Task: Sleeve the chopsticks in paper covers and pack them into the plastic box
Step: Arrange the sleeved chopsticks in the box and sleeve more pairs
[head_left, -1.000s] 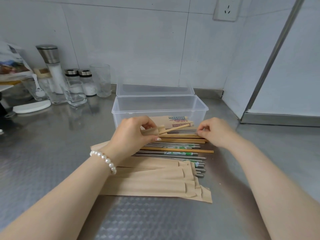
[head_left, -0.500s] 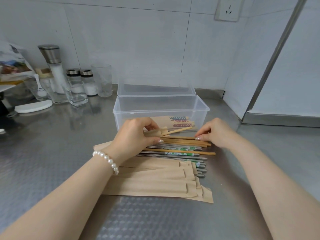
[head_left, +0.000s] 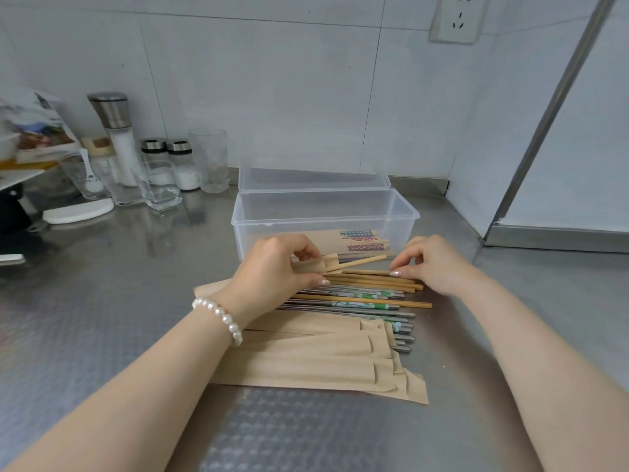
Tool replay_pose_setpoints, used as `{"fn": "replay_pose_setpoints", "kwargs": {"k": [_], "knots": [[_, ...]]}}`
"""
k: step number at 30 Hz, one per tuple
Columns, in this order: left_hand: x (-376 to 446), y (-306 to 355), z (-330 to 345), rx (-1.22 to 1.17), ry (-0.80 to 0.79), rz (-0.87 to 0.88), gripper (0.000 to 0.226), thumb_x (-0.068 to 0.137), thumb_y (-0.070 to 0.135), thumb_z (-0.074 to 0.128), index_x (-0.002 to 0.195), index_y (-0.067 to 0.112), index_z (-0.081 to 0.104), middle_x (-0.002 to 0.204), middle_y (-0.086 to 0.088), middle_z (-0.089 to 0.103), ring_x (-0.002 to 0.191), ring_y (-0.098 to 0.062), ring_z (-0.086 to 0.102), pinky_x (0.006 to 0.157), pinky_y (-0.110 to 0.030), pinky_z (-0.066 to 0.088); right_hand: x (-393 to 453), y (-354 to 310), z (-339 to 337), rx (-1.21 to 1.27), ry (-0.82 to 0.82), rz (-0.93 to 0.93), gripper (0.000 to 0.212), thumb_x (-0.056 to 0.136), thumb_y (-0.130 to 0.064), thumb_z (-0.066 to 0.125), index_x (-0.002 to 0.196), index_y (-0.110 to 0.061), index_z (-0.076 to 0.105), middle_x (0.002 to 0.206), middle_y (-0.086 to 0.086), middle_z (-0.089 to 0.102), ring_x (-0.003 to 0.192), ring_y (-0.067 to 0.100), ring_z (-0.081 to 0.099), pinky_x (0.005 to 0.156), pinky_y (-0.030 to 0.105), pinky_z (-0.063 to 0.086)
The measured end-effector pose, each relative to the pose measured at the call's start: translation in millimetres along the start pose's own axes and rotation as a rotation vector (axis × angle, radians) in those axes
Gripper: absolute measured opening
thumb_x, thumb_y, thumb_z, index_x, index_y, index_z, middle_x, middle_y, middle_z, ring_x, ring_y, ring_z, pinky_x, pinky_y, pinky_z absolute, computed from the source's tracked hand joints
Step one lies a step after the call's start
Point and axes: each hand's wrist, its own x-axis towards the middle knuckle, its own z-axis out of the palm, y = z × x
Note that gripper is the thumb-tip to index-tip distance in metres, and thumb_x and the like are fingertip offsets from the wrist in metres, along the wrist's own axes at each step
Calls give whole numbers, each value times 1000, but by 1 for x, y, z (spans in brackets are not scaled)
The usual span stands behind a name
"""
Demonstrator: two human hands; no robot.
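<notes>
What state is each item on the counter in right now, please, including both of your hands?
Plastic box: lid open, a few sleeved pairs inside.
Left hand: grips a paper sleeve, one wooden chopstick partly in.
Right hand: pinches a loose wooden chopstick's end.
Empty sleeves: stacked flat.
Loose chopsticks: unsleeved, on the counter.

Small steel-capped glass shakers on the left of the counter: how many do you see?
2. One small steel-capped glass shaker stands beside the tall steel-topped grinder; the second small steel-capped glass shaker stands directly to its right, next to the tall clear glass tumbler. Others may be hidden behind the glasses.
</notes>
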Motion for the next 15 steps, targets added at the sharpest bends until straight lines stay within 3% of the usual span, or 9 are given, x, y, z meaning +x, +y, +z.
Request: {"fn": "replay_pose_setpoints", "kwargs": {"k": [9,15], "knots": [[0,0,0,8,-4,3,27,65,27,81,87,23,67,77,14,58,64,5,48,58,-7,35,-1,-3,2,-19,-30,8,18,81,-9,68,68,-20,62,76,-9,48,63,4,39,57,17,29],[0,1,0,-1,0,3,28,64,28,81,87,23,67,76,16,57,63,4,48,60,-9,35,-8,-13,-21,97,60,-40,17,85,0,60,74,-13,61,68,-5,63,67,14,55,63,25,43]]}}
